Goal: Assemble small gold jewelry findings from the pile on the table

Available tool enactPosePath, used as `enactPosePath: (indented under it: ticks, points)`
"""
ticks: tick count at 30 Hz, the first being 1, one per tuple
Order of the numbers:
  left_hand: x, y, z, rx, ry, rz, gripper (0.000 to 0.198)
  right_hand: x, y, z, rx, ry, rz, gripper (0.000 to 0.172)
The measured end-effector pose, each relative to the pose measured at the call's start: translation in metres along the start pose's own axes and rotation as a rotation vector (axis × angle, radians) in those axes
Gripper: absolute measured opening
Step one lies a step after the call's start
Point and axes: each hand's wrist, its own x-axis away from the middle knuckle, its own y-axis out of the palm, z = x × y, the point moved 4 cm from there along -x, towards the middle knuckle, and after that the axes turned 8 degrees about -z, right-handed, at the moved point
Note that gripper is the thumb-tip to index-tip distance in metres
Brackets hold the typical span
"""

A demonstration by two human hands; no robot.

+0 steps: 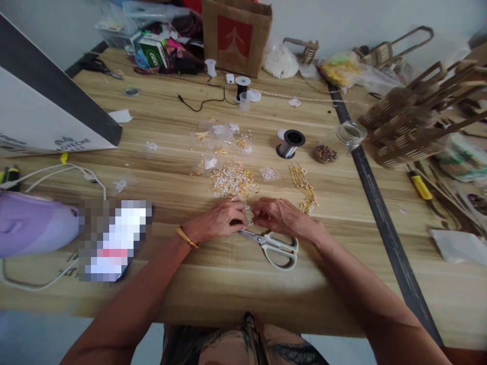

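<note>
My left hand (220, 219) and my right hand (279, 215) rest side by side on the wooden table (213, 284), fingertips pinched together around small beads at a spot just below a heap of silver and gold beads (232, 181). What the fingers hold is too small to name. White-handled scissors (274, 246) lie on the table directly under and in front of both hands. A gold bangle sits on my left wrist. A gold chain piece (303, 186) lies just beyond my right hand.
A spool of clear thread (289, 143), a small dish of dark beads (325, 153) and a glass jar (350, 135) stand at the right. Wooden slatted baskets (414, 121) are piled far right. A purple device (36, 223) and a white box (41, 116) occupy the left; a paper bag (236, 35) stands at the back.
</note>
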Motion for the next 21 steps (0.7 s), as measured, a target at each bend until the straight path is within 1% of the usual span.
enactPosePath:
  ticks: [10, 14, 18, 21]
  points:
    - [-0.0006, -0.0018, 0.001, 0.004, -0.01, -0.01, 0.016, 0.0026, -0.002, 0.0014, -0.051, -0.038, -0.019, 0.003]
    - [-0.0005, -0.0032, 0.0015, 0.012, -0.007, -0.001, 0.016, 0.003, -0.0018, 0.0029, -0.061, -0.062, -0.023, 0.005]
    - [-0.0004, -0.003, 0.0005, 0.019, 0.008, 0.015, 0.015, 0.005, -0.0048, 0.0025, -0.024, -0.091, -0.011, 0.011]
    - [-0.0008, -0.0014, -0.0009, 0.008, -0.005, 0.021, 0.016, 0.0068, -0.0074, 0.0026, -0.008, -0.101, 0.003, 0.012]
